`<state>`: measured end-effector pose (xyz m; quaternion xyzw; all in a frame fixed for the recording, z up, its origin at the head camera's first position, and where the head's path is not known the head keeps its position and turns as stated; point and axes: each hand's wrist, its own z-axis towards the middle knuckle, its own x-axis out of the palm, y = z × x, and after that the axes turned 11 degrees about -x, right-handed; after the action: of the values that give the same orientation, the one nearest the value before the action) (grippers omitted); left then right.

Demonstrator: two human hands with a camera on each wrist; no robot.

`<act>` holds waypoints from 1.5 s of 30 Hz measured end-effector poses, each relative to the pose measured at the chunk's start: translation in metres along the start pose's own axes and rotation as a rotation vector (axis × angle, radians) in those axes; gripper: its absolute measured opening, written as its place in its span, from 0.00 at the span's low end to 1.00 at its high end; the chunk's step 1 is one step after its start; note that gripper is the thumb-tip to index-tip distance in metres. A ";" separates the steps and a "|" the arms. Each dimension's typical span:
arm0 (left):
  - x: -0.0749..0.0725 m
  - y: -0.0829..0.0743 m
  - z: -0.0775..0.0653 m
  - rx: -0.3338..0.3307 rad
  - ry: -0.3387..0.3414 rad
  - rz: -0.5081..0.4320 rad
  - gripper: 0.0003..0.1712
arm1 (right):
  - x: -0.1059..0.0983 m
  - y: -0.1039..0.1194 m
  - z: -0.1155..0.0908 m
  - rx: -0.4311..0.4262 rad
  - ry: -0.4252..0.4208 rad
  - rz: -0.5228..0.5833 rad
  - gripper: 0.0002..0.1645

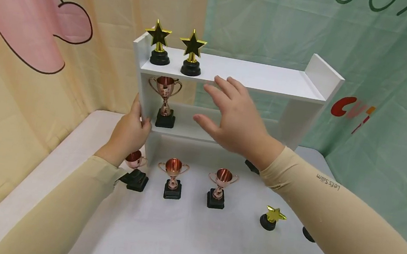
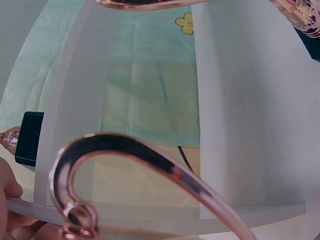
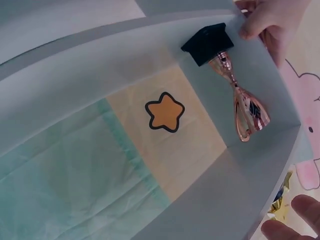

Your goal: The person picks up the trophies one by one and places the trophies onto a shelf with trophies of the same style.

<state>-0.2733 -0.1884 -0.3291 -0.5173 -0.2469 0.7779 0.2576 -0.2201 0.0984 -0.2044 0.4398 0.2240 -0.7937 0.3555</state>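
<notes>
A white shelf unit (image 1: pixel 234 71) stands on the table. My left hand (image 1: pixel 129 134) grips the edge of its left side panel, thumb in front and fingers round the outer side. Held in front of the shelf, my right hand (image 1: pixel 234 116) has its fingers spread and nothing in them. Two gold star trophies (image 1: pixel 192 49) stand at the left of the top board. Below them, a copper cup trophy (image 1: pixel 166 100) is upright on the middle board, close to my left hand; the right wrist view shows this cup trophy (image 3: pixel 232 82) beside the gripped panel.
Three more copper cups, including a middle one (image 1: pixel 173 172), stand on the white tabletop (image 1: pixel 187 242); my left wrist overlaps the leftmost. Further right are a gold star trophy (image 1: pixel 273 215) and black bases partly hidden by my right forearm. Printed curtains (image 1: pixel 117 15) hang behind.
</notes>
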 end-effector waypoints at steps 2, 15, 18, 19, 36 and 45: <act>0.000 0.000 0.000 0.003 0.000 0.000 0.45 | 0.002 0.002 -0.006 -0.027 0.005 -0.021 0.42; 0.001 0.001 0.001 -0.004 0.002 -0.003 0.45 | 0.013 0.005 -0.047 -0.087 0.095 -0.096 0.52; 0.001 0.002 0.001 -0.011 0.008 -0.005 0.45 | 0.014 0.004 -0.054 -0.067 0.130 -0.118 0.54; 0.001 0.002 0.001 -0.013 0.009 -0.004 0.45 | 0.015 0.003 -0.057 -0.057 0.144 -0.122 0.55; 0.001 0.000 -0.001 -0.015 0.013 -0.007 0.45 | 0.025 -0.015 -0.100 0.091 0.319 -0.118 0.60; 0.001 -0.002 0.000 -0.023 0.016 -0.007 0.45 | 0.030 -0.022 -0.119 0.146 0.333 -0.085 0.61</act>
<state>-0.2732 -0.1862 -0.3288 -0.5254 -0.2557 0.7699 0.2564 -0.1837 0.1816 -0.2902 0.5800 0.2400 -0.7383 0.2469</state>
